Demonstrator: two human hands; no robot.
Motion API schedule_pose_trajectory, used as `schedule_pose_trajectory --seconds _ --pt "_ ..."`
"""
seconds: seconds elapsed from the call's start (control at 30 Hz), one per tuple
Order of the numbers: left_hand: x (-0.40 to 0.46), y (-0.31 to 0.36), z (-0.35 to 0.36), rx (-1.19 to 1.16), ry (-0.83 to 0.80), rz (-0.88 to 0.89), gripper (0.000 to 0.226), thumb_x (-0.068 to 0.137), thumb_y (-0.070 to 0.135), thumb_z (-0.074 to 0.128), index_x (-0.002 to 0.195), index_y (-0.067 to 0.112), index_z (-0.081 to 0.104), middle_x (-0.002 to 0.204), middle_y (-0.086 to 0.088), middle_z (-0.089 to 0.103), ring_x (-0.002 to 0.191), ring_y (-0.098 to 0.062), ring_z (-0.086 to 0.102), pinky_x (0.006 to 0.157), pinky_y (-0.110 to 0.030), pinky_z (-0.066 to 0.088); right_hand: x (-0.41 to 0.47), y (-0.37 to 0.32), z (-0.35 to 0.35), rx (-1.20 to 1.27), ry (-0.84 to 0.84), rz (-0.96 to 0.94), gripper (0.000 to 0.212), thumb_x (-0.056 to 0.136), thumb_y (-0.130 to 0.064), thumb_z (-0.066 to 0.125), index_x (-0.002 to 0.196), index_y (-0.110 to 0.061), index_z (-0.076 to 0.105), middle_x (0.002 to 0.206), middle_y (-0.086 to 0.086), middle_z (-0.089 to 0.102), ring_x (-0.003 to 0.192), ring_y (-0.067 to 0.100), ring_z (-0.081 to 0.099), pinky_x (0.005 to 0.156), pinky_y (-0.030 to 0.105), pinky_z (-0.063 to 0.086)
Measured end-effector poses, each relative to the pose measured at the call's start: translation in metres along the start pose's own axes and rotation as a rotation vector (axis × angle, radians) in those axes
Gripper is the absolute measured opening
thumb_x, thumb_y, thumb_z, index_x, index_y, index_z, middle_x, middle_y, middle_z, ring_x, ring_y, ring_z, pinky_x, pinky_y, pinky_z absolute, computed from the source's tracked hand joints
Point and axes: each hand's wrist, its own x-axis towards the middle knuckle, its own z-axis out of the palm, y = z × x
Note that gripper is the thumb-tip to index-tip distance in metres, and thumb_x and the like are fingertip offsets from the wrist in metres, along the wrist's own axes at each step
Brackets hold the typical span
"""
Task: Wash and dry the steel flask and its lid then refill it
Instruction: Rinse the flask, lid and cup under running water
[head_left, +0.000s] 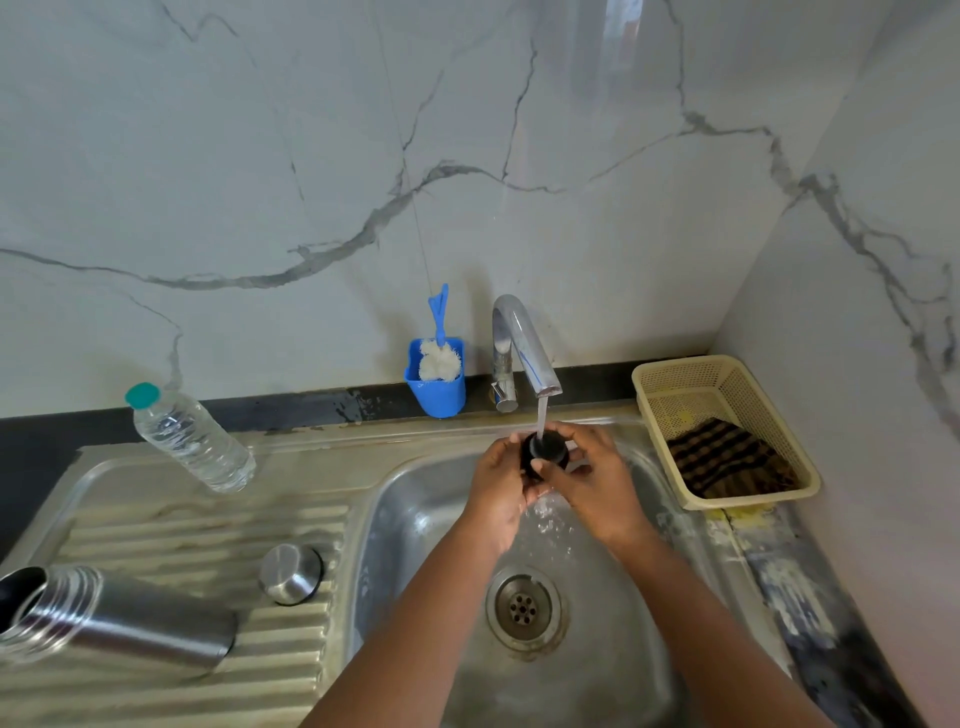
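The open steel flask (119, 618) stands on the ribbed drainboard at lower left, its mouth toward the camera. Its steel cap (291, 572) rests upside up on the drainboard beside the sink bowl. Over the bowl, my left hand (498, 478) and my right hand (597, 473) both hold a small black inner lid (545, 451) under the running stream from the tap (524, 353). Fingers of both hands curl round the lid. Water splashes down below my hands.
A clear plastic water bottle (189, 439) with a teal cap stands at the drainboard's back. A blue holder with a bottle brush (437, 374) sits left of the tap. A cream basket (727, 431) holding a striped cloth sits right of the sink (415, 519).
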Motion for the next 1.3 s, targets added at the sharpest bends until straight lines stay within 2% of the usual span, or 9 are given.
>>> schedule_pose_trajectory --seconds 0.27,0.57,0.7,0.8,0.9,1.0,1.1,1.2,1.3 --pt "-0.006 0.001 0.004 0.024 -0.026 -0.167 0.057 0.105 0.051 0.027 0.106 0.010 0.065 0.083 -0.009 0.077 0.072 -0.017 0.075 0.066 -0.033 0.058 0.006 -0.007 0.009 -0.223 0.077 0.027 0.042 0.081 -0.042 0.076 0.118 -0.023 0.067 0.111 -0.004 0.053 0.097 0.011 0.058 0.074 0.019 0.046" --pt "-0.010 -0.003 0.002 0.111 -0.052 -0.178 0.053 0.101 0.055 0.038 0.111 0.012 0.067 0.083 -0.002 0.077 0.085 -0.018 0.074 0.077 -0.034 0.058 0.017 -0.013 0.011 -0.196 0.047 0.218 0.047 0.082 -0.054 0.070 0.115 -0.024 0.060 0.109 -0.004 0.061 0.097 0.013 0.060 0.069 0.025 0.042" --pt "-0.010 -0.002 -0.001 0.002 -0.059 -0.193 0.040 0.108 0.030 0.032 0.102 0.010 0.066 0.079 -0.003 0.076 0.088 -0.019 0.070 0.083 -0.035 0.055 0.012 -0.013 0.009 -0.119 -0.013 0.042 0.046 0.076 -0.027 0.083 0.116 -0.022 0.061 0.109 -0.006 0.056 0.098 0.007 0.056 0.072 0.010 0.040" --pt "-0.008 -0.001 -0.004 -0.042 -0.013 -0.138 0.037 0.107 0.032 0.037 0.111 0.007 0.064 0.092 -0.009 0.073 0.098 -0.025 0.068 0.089 -0.042 0.056 0.007 -0.010 0.008 -0.072 0.005 -0.061 0.053 0.072 -0.004 0.082 0.118 -0.021 0.062 0.111 -0.007 0.056 0.103 0.007 0.056 0.080 0.017 0.046" --pt "-0.004 0.000 -0.007 -0.036 0.012 -0.056 0.048 0.100 0.052 0.044 0.118 0.012 0.065 0.104 -0.010 0.074 0.099 -0.021 0.070 0.085 -0.039 0.058 0.006 -0.007 0.010 -0.202 0.047 -0.100 0.059 0.068 -0.003 0.085 0.118 -0.024 0.062 0.109 -0.013 0.056 0.106 0.013 0.054 0.083 0.021 0.046" --pt "-0.003 0.001 -0.008 -0.035 -0.056 0.006 0.039 0.091 0.038 0.064 0.118 0.009 0.066 0.096 -0.005 0.075 0.085 -0.013 0.070 0.074 -0.028 0.057 0.009 -0.007 0.011 -0.294 0.015 -0.179 0.053 0.067 -0.008 0.085 0.112 -0.025 0.065 0.108 -0.011 0.061 0.106 0.017 0.053 0.082 0.013 0.037" --pt "-0.001 -0.001 -0.011 -0.137 -0.094 0.047 0.030 0.091 0.018 0.067 0.119 0.007 0.067 0.104 -0.013 0.074 0.090 -0.019 0.072 0.077 -0.029 0.058 0.010 -0.013 0.006 -0.026 -0.026 -0.080 0.042 0.073 -0.005 0.080 0.107 -0.027 0.069 0.108 -0.008 0.064 0.105 0.013 0.059 0.087 0.023 0.046" --pt "0.001 -0.002 -0.013 -0.183 -0.132 0.095 0.046 0.087 0.001 0.068 0.131 0.010 0.061 0.123 -0.019 0.068 0.112 -0.030 0.068 0.092 -0.039 0.057 0.008 -0.021 0.000 0.471 -0.094 0.278 0.029 0.092 -0.008 0.060 0.115 -0.023 0.067 0.110 0.002 0.071 0.104 0.017 0.067 0.084 0.029 0.053" --pt "0.002 -0.001 -0.010 -0.117 -0.166 0.158 0.056 0.080 -0.014 0.067 0.131 0.009 0.062 0.125 -0.018 0.066 0.113 -0.029 0.066 0.089 -0.034 0.056 0.007 -0.020 0.000 0.634 -0.100 0.429 0.021 0.102 -0.020 0.048 0.113 -0.019 0.067 0.106 0.007 0.073 0.102 0.026 0.068 0.086 0.039 0.053"
